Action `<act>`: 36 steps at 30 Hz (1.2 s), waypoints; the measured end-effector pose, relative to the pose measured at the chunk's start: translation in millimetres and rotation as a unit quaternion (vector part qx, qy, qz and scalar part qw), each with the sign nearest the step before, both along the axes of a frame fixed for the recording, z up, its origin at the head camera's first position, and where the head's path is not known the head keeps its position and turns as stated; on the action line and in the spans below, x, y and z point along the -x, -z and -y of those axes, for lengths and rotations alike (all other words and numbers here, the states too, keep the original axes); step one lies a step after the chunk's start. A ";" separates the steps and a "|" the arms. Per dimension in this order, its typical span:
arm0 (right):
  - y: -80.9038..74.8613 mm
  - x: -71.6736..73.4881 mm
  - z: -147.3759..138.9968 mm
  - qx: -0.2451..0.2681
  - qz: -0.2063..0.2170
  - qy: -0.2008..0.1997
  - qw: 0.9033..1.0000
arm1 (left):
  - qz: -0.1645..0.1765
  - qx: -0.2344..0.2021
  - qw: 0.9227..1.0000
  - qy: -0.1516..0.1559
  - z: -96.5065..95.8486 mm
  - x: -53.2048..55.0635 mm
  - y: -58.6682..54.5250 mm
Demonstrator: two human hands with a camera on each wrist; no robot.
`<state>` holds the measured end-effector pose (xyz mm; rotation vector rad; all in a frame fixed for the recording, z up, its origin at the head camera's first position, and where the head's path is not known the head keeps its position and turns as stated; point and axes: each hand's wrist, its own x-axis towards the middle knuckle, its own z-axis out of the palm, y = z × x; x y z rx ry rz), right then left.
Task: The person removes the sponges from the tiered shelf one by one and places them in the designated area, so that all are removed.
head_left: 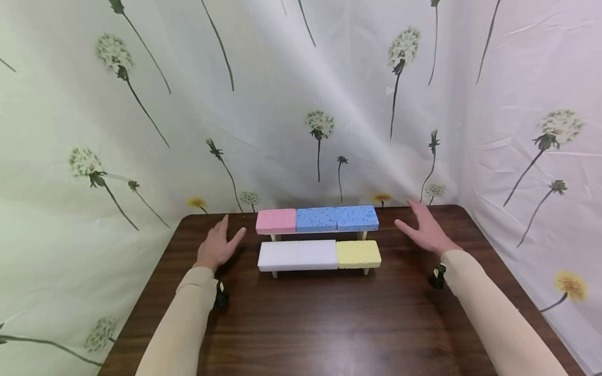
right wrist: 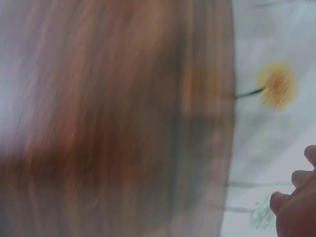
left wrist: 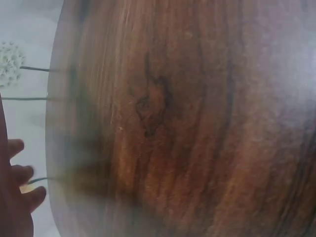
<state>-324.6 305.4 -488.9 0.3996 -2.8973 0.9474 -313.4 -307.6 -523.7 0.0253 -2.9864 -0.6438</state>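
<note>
Two low rows of sponge-like blocks stand one behind the other on pale short-legged stands. In the head view, the back row holds a pink block (head_left: 276, 221) at left and two speckled blue blocks (head_left: 315, 219) beside it. Two white blocks (head_left: 278, 255) and a yellow block (head_left: 359, 254) make up the front row. To the left of the rows my left hand (head_left: 217, 246) is held with fingers extended and thumb spread, holding nothing. My right hand (head_left: 427, 228) is on the other side, also empty, its thumb pointing toward the blue blocks. Each wrist view catches only some fingertips.
Beneath everything is a dark brown wood-grain table (head_left: 301, 324) with rounded far corners. White cloth (head_left: 282, 104) printed with dandelions hangs behind it and along both sides. A small black device (head_left: 437, 277) is strapped at each wrist.
</note>
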 end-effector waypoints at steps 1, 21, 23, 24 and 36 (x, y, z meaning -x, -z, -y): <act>-3.2 -0.5 4.1 0.003 0.003 -0.008 1.000 | 0.006 -0.012 1.000 -0.001 -0.4 -0.9 0.3; -31.5 -2.2 67.9 0.026 0.033 -0.106 0.994 | 0.032 -0.316 0.942 0.107 -25.1 -20.6 0.8; -31.9 -2.7 70.2 0.024 0.028 -0.108 0.993 | 0.029 -0.331 0.932 0.143 -28.1 -24.0 4.2; -32.1 -2.8 71.3 0.022 0.028 -0.108 0.994 | 0.029 -0.337 0.927 0.160 -29.2 -25.7 6.0; -41.3 -1.0 80.9 0.015 0.025 -0.121 0.992 | 0.040 -0.353 0.892 0.279 -34.2 -34.0 18.7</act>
